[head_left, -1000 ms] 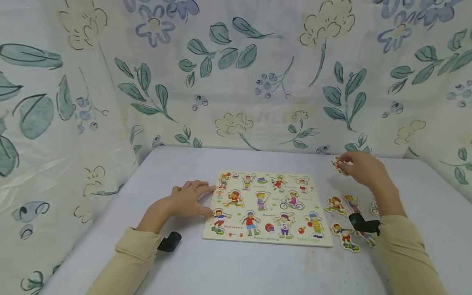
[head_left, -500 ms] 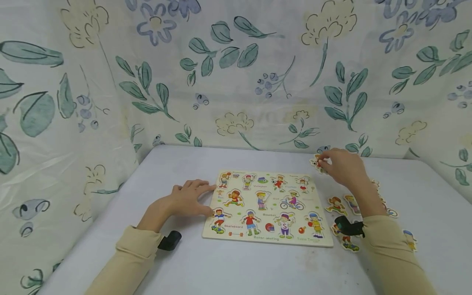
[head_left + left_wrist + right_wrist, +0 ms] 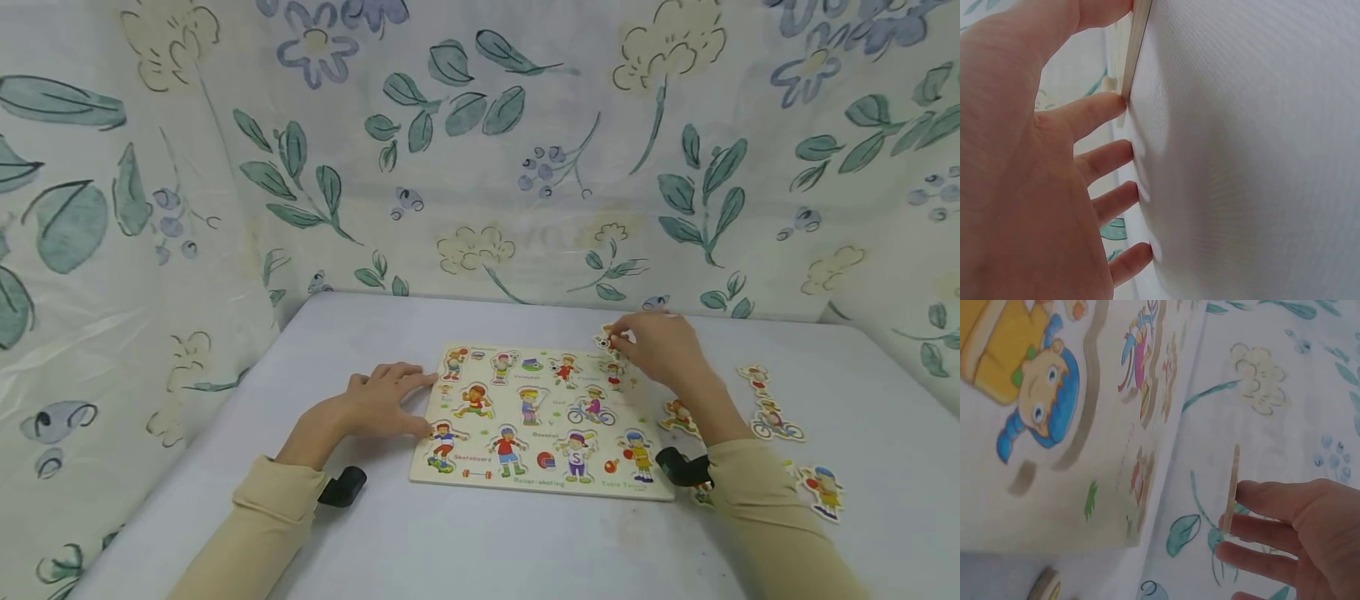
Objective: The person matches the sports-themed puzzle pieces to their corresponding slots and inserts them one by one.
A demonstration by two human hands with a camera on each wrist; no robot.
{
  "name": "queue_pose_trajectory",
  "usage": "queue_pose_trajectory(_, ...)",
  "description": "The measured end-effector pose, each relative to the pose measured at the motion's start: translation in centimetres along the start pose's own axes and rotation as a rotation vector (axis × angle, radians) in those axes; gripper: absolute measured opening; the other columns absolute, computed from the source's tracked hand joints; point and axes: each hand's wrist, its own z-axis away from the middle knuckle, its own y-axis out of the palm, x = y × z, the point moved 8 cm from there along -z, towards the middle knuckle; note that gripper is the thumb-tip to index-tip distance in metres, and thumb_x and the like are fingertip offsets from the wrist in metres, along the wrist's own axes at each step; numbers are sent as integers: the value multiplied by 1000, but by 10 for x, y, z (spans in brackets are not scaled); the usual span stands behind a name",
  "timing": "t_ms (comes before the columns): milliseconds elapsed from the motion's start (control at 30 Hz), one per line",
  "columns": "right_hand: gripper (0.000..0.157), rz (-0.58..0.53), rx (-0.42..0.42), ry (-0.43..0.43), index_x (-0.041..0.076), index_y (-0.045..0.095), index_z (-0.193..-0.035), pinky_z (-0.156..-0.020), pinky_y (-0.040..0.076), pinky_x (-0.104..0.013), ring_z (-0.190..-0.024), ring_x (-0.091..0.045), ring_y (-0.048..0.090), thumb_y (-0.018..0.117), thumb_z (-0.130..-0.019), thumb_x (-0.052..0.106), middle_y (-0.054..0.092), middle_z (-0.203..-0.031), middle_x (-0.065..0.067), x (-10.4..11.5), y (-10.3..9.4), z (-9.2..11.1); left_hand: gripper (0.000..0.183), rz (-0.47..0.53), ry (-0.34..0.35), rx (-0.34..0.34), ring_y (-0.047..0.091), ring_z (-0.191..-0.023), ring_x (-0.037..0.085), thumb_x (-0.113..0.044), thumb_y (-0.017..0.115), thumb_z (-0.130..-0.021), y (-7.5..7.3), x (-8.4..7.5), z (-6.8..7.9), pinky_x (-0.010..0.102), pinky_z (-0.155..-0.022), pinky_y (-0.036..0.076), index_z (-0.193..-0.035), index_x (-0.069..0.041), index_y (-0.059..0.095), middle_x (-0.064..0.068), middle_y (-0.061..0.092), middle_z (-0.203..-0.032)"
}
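Head view: spreads the left hand along the near side of the board, thumb and fingertip at its left edge, probably to stop it sliding; pinches a football-player piece in the right hand, fingertips clamped together on it, near the board's far right corner, likely by one side to leave the picture in sight. Right of the right hand, lies well apart a cyclist piece, with a blue-capped piece closer to the sleeve, presumably laid there for easy reach. Left wrist view: sets fingers apart, index tip against the wooden edge, other tips seemingly down on the table, perhaps for a broader brace. Right wrist view: grips the piece edge-on between thumb and fingers, right of the board, not touching it, thin enough for a light pinch to do
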Motion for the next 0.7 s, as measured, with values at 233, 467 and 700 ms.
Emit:
queue_pose_trajectory(233,20,7,12,-56,11,75,-107,-61,48,-35,-83,-26,67,66,-95,24,75,-104,-8,25,12,-6,83,-7,1,0,25,-143,42,-47,70,-79,-1,1,5,70,-106,23,-151,-17,41,16,32,-157)
queue_pose_trajectory(467,19,-2,10,-76,12,77,-106,-54,43,-30,-71,-20,61,68,-94,25,75,-104,-7,40,18,-10,84,-4,4,4,25,-143,42,-49,70,-79,0,1,4,70,-106,23,-152,-18,41,15,32,-157)
queue_pose_trajectory(700,19,-22,25,-75,11,76,-106,-67,52,-37,-87,-25,67,68,-94,24,74,-106,-7,45,23,-9,83,-17,14,-9,25,-143,42,-49,69,-81,0,0,1,70,-106,23,-152,-18,40,16,32,-157)
